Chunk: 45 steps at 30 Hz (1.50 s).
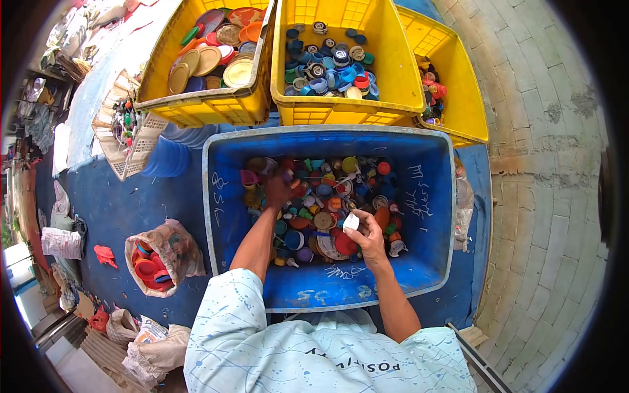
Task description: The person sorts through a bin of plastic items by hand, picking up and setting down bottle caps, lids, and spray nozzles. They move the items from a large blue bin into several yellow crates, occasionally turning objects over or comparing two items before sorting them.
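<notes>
A large blue bin [327,295] stands in front of me with a mixed heap of plastic caps and lids [322,220] in its bottom. Over the right part of the heap, my right hand [369,241] is closed on a white cap [352,223], gripped between thumb and fingers. My left hand [278,192] reaches down into the heap at the bin's far left. Its fingers are dark and partly lost among the caps, so what they hold, if anything, cannot be made out. A purple-pink cap [249,177] lies just left of it.
Behind the bin are yellow crates: one with large lids [196,112], one with mostly blue caps [347,116], one with red pieces [452,134]. A pale basket [141,150] stands at left, near a sack [185,239] of red lids. A block wall [537,196] runs along the right.
</notes>
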Available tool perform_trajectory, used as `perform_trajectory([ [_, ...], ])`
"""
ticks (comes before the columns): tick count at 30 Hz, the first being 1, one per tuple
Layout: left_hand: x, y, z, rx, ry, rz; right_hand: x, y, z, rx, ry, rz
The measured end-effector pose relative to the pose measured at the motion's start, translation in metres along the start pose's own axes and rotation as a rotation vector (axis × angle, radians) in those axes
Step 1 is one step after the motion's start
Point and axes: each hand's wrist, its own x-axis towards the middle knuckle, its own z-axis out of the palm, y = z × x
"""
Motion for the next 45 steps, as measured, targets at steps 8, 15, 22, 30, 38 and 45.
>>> perform_trajectory([
  [8,-0.026,0.058,-0.069,-0.684,-0.153,-0.353,-0.001,-0.003,0.01,0.196,-0.162,-0.026],
  [15,-0.062,0.138,-0.124,-1.347,-0.381,-0.465,-0.026,-0.041,0.017,0.575,-0.256,0.044],
  [22,-0.077,0.185,-0.135,-1.788,-0.554,-0.608,-0.062,-0.054,-0.001,0.714,-0.255,-0.032],
  [30,-0.064,0.221,-0.136,-1.73,-0.558,-0.539,-0.065,-0.072,-0.045,0.647,-0.266,-0.063],
  [38,-0.066,0.31,-0.086,-1.685,-0.41,-0.571,-0.047,-0.083,-0.132,0.601,-0.323,-0.062],
  [45,-0.064,0.403,-0.009,-1.89,-0.498,-0.661,-0.044,-0.099,-0.237,0.636,-0.29,-0.092],
])
